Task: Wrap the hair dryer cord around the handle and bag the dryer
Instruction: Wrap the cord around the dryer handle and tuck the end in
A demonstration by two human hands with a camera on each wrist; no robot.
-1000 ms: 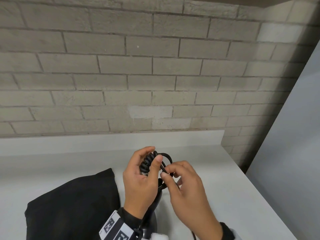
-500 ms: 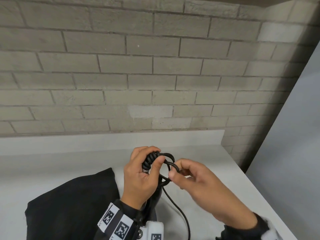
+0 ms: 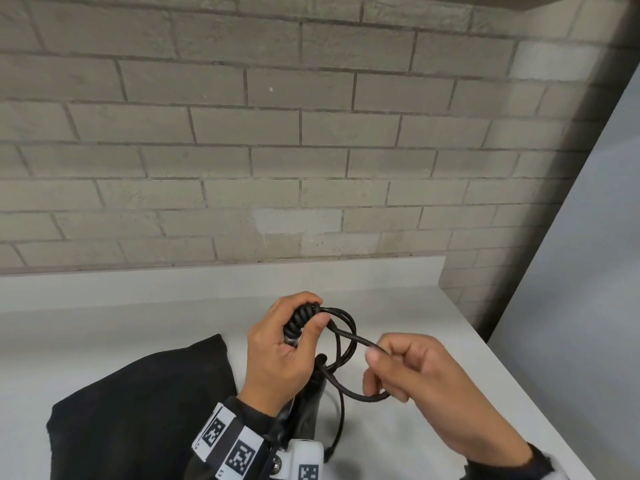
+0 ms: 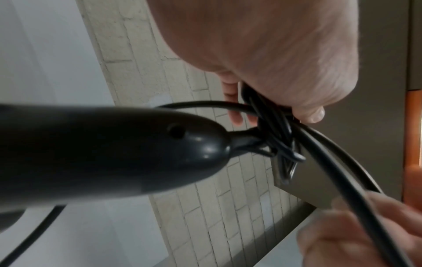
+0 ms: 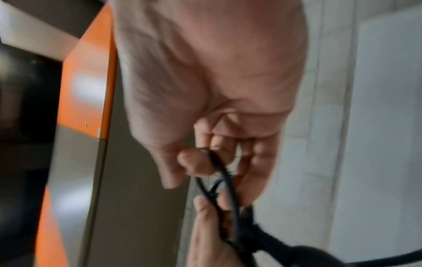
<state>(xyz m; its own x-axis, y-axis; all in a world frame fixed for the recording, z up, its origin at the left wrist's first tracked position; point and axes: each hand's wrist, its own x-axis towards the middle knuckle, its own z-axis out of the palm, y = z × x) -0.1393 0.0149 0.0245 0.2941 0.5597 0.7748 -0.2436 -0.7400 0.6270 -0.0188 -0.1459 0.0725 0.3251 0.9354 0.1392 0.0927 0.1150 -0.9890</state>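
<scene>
My left hand point(image 3: 291, 344) grips a coiled bundle of black cord point(image 3: 302, 318) above the white counter, thumb pressed over the turns. The hair dryer's black handle point(image 4: 109, 150) hangs below that hand, its butt end and cord stub plain in the left wrist view. A loop of cord point(image 3: 346, 341) runs from the bundle to my right hand point(image 3: 408, 372), which pinches the cord point(image 5: 224, 173) between thumb and curled fingers, to the right of the left hand. The black cloth bag point(image 3: 138, 410) lies flat on the counter at the left. The dryer's body is hidden under my left wrist.
The white counter point(image 3: 433, 341) ends at a brick wall point(image 3: 311, 150) behind and drops off along its right edge. A grey panel point(image 3: 588, 306) stands to the right. An orange and grey cabinet point(image 5: 86, 90) shows in the right wrist view.
My right hand has pulled away to the right from the left hand, drawing a length of cord out into an open loop. The left hand has kept its grip on the coiled bundle.
</scene>
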